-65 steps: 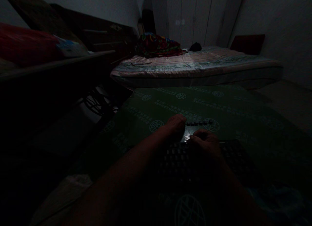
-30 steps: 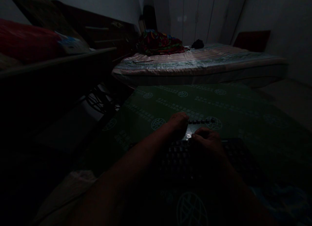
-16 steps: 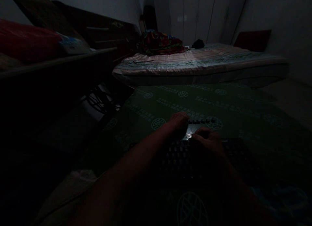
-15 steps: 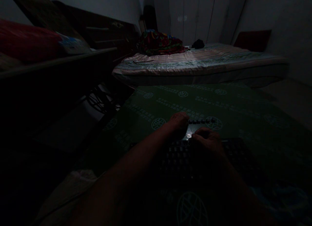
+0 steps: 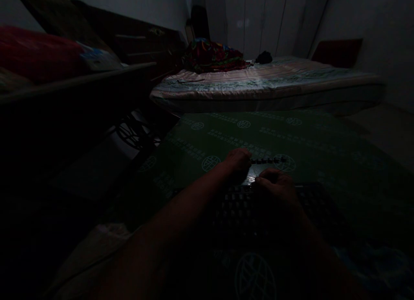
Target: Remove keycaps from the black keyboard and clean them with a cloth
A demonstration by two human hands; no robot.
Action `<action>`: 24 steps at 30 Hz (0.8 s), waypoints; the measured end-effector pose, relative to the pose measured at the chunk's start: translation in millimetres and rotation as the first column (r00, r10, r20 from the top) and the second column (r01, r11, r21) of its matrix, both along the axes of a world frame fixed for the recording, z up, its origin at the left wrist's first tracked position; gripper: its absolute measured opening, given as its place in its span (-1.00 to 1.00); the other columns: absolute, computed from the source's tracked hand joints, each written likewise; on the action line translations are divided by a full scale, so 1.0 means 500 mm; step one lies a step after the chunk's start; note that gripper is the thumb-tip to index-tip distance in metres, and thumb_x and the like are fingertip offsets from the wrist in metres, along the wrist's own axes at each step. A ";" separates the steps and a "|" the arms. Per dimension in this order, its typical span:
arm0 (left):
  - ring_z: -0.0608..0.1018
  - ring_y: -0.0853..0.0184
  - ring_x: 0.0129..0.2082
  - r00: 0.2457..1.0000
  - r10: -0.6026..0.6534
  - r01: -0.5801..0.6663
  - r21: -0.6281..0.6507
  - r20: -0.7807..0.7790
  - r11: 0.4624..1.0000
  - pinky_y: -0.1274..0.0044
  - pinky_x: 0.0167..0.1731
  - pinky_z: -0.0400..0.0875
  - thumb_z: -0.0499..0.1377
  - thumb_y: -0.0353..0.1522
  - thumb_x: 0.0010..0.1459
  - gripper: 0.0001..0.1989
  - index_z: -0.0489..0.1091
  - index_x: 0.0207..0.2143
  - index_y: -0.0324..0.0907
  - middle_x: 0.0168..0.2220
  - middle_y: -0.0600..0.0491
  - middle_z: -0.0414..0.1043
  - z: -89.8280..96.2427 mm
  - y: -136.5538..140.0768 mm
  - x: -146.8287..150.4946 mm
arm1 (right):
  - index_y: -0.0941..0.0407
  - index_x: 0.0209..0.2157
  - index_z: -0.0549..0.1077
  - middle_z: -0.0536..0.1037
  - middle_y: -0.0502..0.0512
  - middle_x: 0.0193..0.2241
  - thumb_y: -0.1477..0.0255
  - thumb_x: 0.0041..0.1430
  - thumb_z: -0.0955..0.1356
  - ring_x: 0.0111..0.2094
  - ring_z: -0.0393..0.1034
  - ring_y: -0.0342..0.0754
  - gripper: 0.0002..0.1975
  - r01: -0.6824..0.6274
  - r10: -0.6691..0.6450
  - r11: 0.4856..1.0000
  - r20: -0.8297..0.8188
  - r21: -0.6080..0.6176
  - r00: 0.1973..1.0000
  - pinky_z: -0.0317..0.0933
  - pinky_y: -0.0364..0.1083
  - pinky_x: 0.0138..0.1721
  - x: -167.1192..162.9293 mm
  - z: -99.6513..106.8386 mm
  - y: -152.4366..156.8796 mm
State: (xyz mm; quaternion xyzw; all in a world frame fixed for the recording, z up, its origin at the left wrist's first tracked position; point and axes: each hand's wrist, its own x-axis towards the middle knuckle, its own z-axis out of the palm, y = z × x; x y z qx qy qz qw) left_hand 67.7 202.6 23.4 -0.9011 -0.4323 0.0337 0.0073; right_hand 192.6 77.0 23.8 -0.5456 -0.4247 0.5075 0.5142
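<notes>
Keyboard (image 5: 235, 206) under right hand (image 5: 277, 188), left hand (image 5: 238, 162) beyond

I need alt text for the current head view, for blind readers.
In a dark room, a person's right hand is curled over the far edge of a black keyboard on a green printed table. The left hand is just beyond, beside a row of small dark pieces; whether either holds anything is unclear. A bed stands behind.
</notes>
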 end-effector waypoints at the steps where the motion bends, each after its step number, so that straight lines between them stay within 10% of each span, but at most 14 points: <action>1: 0.50 0.21 -0.17 1.000 0.001 -0.001 -0.001 0.002 1.000 0.52 -0.32 0.34 0.02 -0.30 0.08 -0.73 0.44 -0.25 -0.19 -0.18 -0.07 0.45 0.000 -0.001 -0.001 | 0.14 -0.61 0.38 0.35 -0.06 -0.71 0.31 -0.25 0.41 -0.65 0.22 -0.17 -0.80 0.006 -0.006 1.000 0.006 0.004 1.000 0.08 -0.20 -0.64 0.000 -0.001 -0.001; 12: 0.47 0.28 -0.18 0.997 0.023 -0.021 -0.030 0.071 0.999 0.54 -0.26 0.33 0.04 -0.26 0.12 -0.72 0.42 -0.21 -0.20 -0.18 -0.05 0.45 0.021 -0.023 -0.039 | 0.14 -0.59 0.39 0.37 -0.04 -0.69 0.28 -0.19 0.41 -0.65 0.25 -0.15 -0.78 0.010 -0.013 0.999 0.065 0.044 0.998 0.10 -0.19 -0.64 0.000 -0.007 -0.005; 24: 0.47 0.31 -0.15 0.905 0.191 -0.142 -0.153 0.381 0.978 0.53 -0.13 0.32 0.10 -0.29 0.10 -0.71 0.40 -0.16 -0.26 -0.17 -0.06 0.45 0.039 -0.236 -0.160 | 0.15 -0.59 0.39 0.40 -0.04 -0.70 0.28 -0.25 0.43 -0.65 0.27 -0.14 -0.76 -0.032 0.024 0.998 0.132 0.060 0.991 0.12 -0.17 -0.63 -0.002 -0.006 -0.006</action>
